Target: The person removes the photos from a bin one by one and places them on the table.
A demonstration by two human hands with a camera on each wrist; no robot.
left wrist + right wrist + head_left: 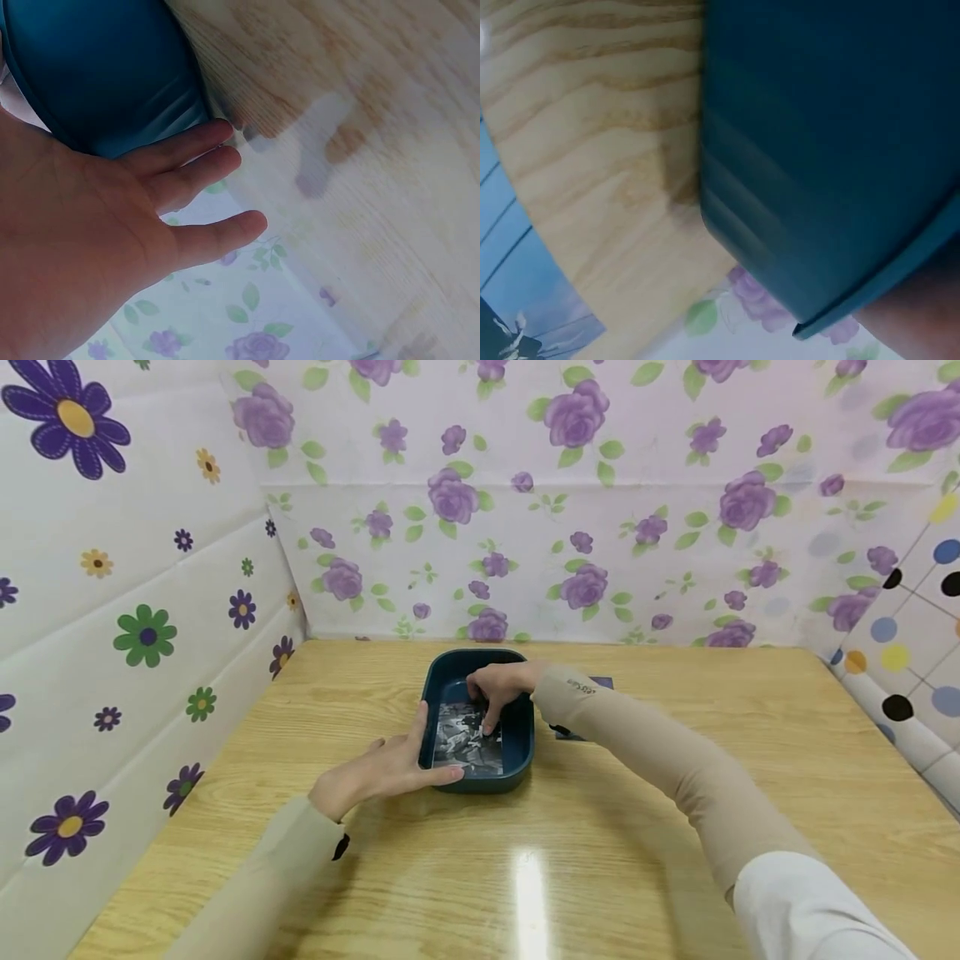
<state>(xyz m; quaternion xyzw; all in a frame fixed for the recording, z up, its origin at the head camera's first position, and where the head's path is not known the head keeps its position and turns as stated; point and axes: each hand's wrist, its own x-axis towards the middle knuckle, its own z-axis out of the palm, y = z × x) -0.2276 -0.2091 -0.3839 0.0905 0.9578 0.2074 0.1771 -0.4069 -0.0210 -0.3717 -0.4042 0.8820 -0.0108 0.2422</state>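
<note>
A dark teal rectangular box (480,786) with rounded corners stands on the table. Flat on its bottom lies a black-and-white picture card (456,745). My left hand (386,767) rests at the box's near left corner, index finger along the left rim and thumb over the near rim. In the left wrist view, the other fingers of the left hand (97,225) are extended outside the box wall (97,67). From the right, my right hand (504,685) reaches inside, thumb and fingers spread apart over the card; whether the fingertips touch it is unclear.
Beneath the right forearm, a second card (602,682) with a bluish print lies right of the box, mostly covered. The wooden table (675,693) meets flower-patterned sheets (517,552) at the back and left, and a dotted sheet (911,660) at the right.
</note>
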